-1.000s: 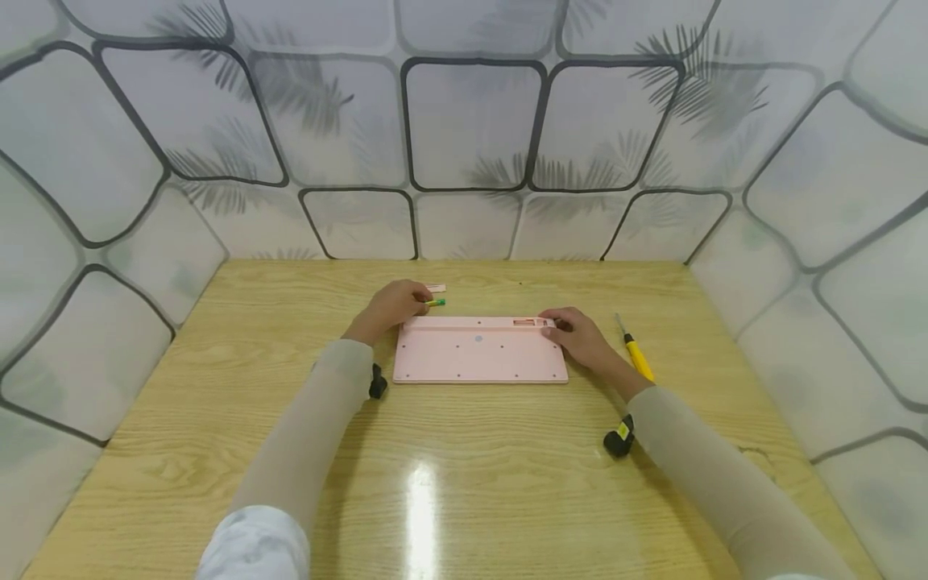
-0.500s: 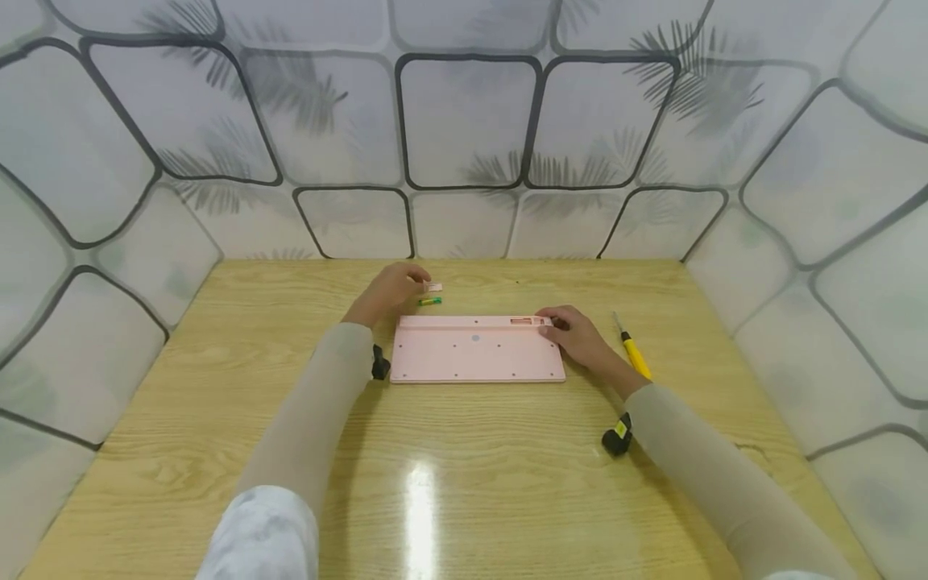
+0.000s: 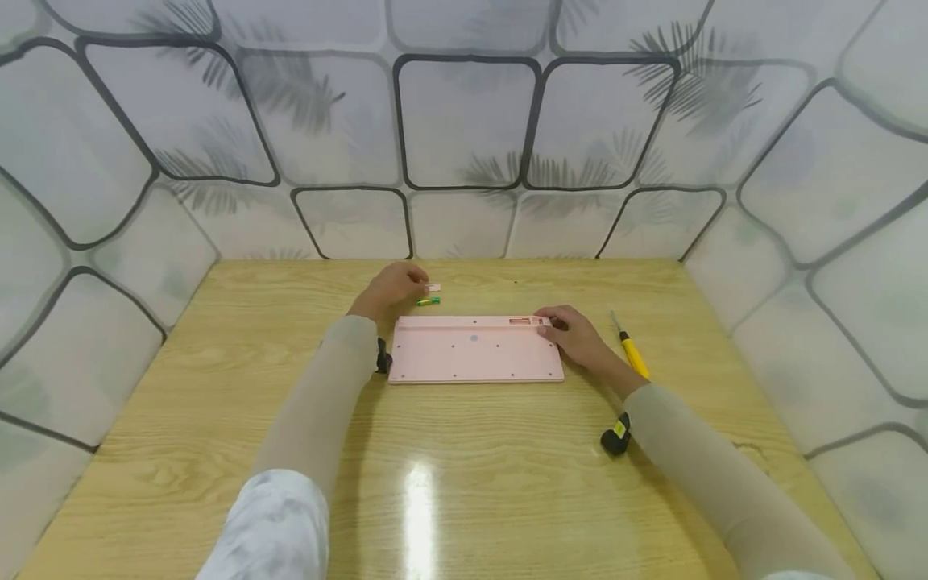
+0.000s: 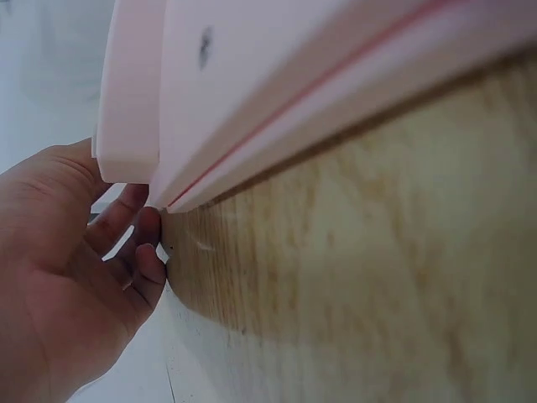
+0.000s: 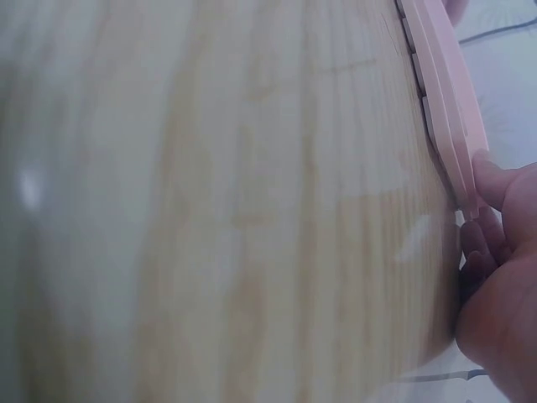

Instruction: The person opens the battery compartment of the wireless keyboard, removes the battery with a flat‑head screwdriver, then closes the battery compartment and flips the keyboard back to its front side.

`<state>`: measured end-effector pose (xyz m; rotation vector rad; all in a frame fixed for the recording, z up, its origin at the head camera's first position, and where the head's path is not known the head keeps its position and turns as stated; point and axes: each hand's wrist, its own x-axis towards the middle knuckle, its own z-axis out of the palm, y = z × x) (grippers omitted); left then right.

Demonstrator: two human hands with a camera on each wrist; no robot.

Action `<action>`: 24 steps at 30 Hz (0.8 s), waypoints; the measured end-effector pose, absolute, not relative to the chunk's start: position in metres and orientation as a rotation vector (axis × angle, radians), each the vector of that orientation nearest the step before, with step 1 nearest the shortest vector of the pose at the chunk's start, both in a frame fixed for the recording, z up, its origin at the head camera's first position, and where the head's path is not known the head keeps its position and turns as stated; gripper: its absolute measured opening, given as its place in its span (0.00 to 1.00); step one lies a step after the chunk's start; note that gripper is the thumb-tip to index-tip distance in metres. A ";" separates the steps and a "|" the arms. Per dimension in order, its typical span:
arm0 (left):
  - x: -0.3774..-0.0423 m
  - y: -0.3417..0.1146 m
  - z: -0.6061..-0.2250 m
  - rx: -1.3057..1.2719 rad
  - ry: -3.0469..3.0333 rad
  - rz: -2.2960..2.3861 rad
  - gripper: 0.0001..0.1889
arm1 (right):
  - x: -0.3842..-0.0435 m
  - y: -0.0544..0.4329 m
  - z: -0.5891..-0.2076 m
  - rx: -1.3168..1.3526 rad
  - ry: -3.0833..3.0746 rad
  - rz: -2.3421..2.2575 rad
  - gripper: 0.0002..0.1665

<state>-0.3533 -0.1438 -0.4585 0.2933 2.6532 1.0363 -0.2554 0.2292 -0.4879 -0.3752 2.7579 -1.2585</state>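
A pink keyboard [image 3: 474,354] lies underside up on the table, its battery slot [image 3: 519,321] uncovered near the far right corner. My right hand [image 3: 577,338] grips that corner, thumb on top and fingers curled at the edge, as the right wrist view shows. Beyond the keyboard, my left hand [image 3: 394,288] has its fingertips at the left end of a small pink battery cover [image 3: 433,287]; whether they pinch it cannot be told. Just in front of the cover lies a green battery [image 3: 428,301]. In the left wrist view the keyboard [image 4: 243,84] hides part of the left hand's fingers.
A yellow-handled screwdriver [image 3: 634,354] lies right of the keyboard, by the right forearm. The wooden table [image 3: 464,499] ends at patterned curtain-like walls [image 3: 471,129] at the back and sides.
My left hand has left the battery, which stays on the table, and moved slightly away from me to the battery cover. The right hand keeps its grip on the keyboard.
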 end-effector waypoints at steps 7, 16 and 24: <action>-0.353 -0.145 -0.461 0.299 2.640 1.036 0.15 | -0.254 0.230 -0.488 -0.365 2.760 -1.245 0.21; -0.359 -0.148 -0.464 0.371 2.651 1.052 0.11 | -0.254 0.230 -0.489 -0.382 2.784 -1.235 0.21; -0.360 -0.149 -0.458 0.490 2.708 1.004 0.13 | -0.253 0.229 -0.488 -0.393 2.753 -1.264 0.22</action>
